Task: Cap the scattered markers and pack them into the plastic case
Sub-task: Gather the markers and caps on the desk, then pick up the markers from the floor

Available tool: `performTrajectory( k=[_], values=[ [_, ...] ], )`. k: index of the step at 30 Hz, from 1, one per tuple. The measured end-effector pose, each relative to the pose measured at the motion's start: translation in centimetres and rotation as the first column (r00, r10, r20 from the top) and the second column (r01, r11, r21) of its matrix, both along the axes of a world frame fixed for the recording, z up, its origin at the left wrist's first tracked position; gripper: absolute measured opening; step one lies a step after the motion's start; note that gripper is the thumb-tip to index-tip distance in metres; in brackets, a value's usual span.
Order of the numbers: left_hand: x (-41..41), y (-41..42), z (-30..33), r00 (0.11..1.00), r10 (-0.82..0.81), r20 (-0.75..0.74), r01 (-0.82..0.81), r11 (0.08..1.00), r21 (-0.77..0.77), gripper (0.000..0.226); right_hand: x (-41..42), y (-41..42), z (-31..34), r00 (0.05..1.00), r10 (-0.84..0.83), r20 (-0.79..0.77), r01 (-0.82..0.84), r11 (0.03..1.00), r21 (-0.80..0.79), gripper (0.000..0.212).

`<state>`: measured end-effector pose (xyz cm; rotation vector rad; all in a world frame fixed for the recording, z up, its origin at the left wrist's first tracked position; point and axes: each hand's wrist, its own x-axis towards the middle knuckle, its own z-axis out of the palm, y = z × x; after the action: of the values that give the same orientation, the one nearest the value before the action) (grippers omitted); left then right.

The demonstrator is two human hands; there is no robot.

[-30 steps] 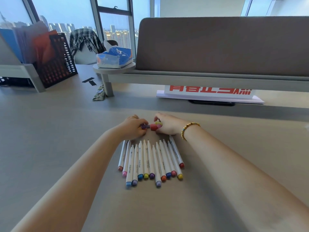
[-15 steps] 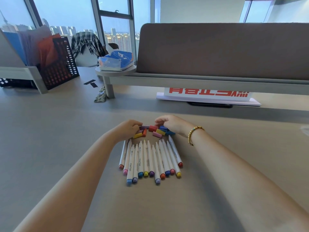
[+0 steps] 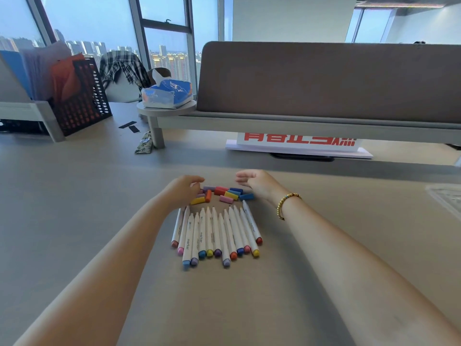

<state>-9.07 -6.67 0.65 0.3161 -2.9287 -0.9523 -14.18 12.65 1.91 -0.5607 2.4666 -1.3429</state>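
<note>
Several white markers [image 3: 217, 233] lie side by side on the desk, bare tips pointing away from me and coloured ends toward me. Just beyond their tips sits a small heap of loose coloured caps [image 3: 223, 194]. My left hand [image 3: 183, 189] hovers at the heap's left edge with fingers loosely curved, holding nothing. My right hand [image 3: 257, 182], a bead bracelet on its wrist, hangs relaxed just right of the heap, also empty. The clear plastic case [image 3: 446, 199] shows partly at the right edge of the desk.
A grey divider panel [image 3: 324, 81] on a raised shelf closes off the back of the desk. Under it lies a white sign [image 3: 299, 146] with red lettering. A tissue pack [image 3: 167, 94], a black mesh file rack [image 3: 79, 98] and a small patterned pouch [image 3: 144, 146] stand at the back left.
Both hands were pressed together over the caps a second ago. They have drawn apart and lifted slightly, uncovering the heap of caps between them.
</note>
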Motion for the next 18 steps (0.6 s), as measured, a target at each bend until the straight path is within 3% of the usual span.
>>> performTrajectory(
  k=[4, 9, 13, 18],
  values=[
    [0.1, 2.3, 1.7, 0.99, -0.003, -0.139, -0.002, 0.999, -0.032, 0.033, 0.9, 2.6, 1.0, 0.998, -0.062, -0.012, 0.061, 0.994, -0.094, 0.038],
    [0.5, 11.2, 4.3, 0.953, 0.018, -0.301, 0.022, 0.991, 0.128, 0.023, 4.1, 9.7, 3.2, 0.985, -0.166, -0.044, 0.151, 0.96, -0.236, 0.037],
    [2.0, 21.3, 4.9, 0.924, -0.114, -0.365, 0.191, 0.965, 0.181, 0.02, 8.6, 18.0, 4.0, 0.938, -0.339, -0.076, 0.297, 0.897, -0.327, 0.038],
    [7.4, 34.9, 4.5, 0.861, -0.332, -0.385, 0.42, 0.891, 0.172, 0.022, 16.3, 29.7, 3.1, 0.83, -0.557, -0.022, 0.491, 0.748, -0.446, 0.039]
  ],
)
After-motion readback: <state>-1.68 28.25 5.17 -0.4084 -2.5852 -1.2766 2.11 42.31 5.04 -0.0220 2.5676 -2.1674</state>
